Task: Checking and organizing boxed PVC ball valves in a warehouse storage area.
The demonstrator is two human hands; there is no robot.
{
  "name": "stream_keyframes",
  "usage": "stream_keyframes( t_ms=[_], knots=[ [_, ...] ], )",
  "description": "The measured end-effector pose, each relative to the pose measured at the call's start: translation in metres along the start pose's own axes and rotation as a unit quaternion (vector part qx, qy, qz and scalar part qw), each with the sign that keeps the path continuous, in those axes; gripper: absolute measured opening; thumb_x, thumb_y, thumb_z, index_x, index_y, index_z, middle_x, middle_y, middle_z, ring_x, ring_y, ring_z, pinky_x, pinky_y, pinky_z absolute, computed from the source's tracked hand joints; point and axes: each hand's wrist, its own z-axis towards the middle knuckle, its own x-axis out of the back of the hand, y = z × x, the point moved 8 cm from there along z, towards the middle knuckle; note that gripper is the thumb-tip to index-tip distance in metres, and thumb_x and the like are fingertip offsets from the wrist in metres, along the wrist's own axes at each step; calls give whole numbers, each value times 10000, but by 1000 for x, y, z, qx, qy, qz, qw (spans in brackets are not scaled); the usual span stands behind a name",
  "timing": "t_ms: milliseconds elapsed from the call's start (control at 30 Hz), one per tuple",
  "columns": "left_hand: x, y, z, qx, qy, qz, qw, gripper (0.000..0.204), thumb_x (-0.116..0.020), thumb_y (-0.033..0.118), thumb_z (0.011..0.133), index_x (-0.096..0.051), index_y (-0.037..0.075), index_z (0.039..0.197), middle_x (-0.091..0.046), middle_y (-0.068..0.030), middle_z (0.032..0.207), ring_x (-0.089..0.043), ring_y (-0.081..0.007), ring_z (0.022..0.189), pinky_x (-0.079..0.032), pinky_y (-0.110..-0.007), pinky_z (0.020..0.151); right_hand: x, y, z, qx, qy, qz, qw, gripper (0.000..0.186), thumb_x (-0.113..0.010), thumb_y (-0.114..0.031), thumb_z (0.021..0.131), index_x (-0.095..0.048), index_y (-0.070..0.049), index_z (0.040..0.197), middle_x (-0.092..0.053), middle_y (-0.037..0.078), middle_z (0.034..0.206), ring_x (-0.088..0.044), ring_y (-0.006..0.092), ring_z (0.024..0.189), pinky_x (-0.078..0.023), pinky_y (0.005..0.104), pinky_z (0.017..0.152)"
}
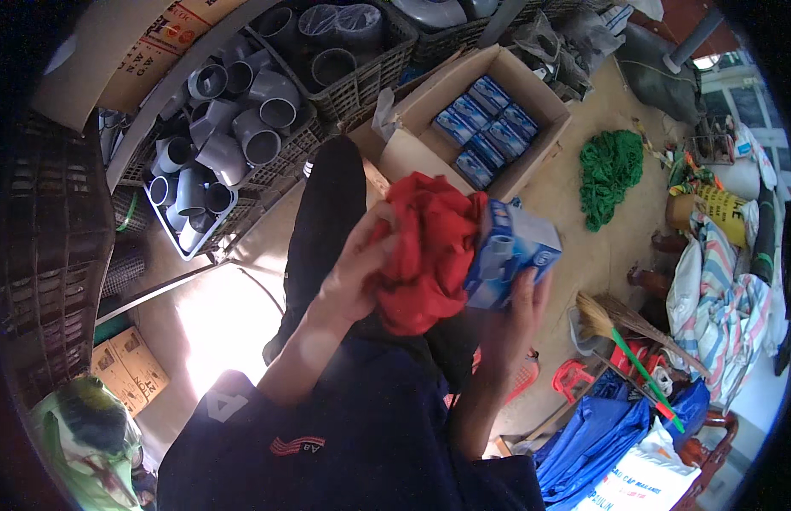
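Observation:
My left hand (pixel 358 264) is closed on a bunched red cloth (pixel 427 255), which presses against the side of a small blue and white box (pixel 513 254). That box is gripped in my right hand (pixel 523 305), with the fingers along its near right edge. Just beyond stands an open cardboard carton (pixel 415 156), its near flap folded outward. Several similar blue and white boxes (pixel 489 119) lie packed inside it. The cloth hides part of the held box's left side.
Crates of grey pipe fittings (pixel 221 157) stand at the far left beside stacked dark crates (pixel 51 247). A green net (pixel 611 175) lies on the floor to the right. Nearer are a broom (pixel 596 317), blue tarpaulin (pixel 593 447) and striped sheeting (pixel 723 289).

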Motion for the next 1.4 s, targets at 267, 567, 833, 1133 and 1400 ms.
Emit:
stream_keyframes(
  t_ms=[267,567,833,1133,1400],
  knots=[
    [-31,28,-3,-220,-8,235,947,686,-689,74,681,-386,53,1295,-479,-81,1202,-422,-194,1208,-304,-328,1039,-15,12,-10,-25,-30,-55,998,447,-456,-277,965,-370,-10,1313,-480,80,1189,-455,157,1079,-360,295,942],
    [-48,23,-12,-221,-82,474,848,479,-677,73,669,-527,61,1124,-504,-118,1144,-480,-232,1119,-346,-329,987,-15,-2,-5,-27,30,-9,999,404,-424,-299,976,-403,-29,1277,-490,71,1143,-467,140,1021,-380,264,890],
    [-55,14,-15,-180,-133,466,856,470,-667,39,655,-528,80,1102,-518,-93,1112,-524,-205,1046,-377,-317,948,-2,7,2,-5,24,-45,999,467,-375,-347,984,-380,-13,1310,-469,113,1221,-448,202,1125,-331,318,976],
    [-70,12,-17,-140,-198,430,870,476,-672,29,653,-528,81,1103,-513,-98,1145,-483,-212,1138,-356,-334,990,16,46,-3,-87,-143,-173,971,859,-594,-485,802,-231,23,1392,-445,160,1288,-477,259,1156,-379,359,973],
    [-75,23,-17,-198,-156,507,824,482,-685,62,649,-541,92,1108,-517,-117,1149,-477,-251,1149,-375,-352,968,14,45,-32,-204,-142,44,967,625,-630,-351,772,-451,28,1235,-564,106,1133,-565,193,996,-451,317,861]
  ],
)
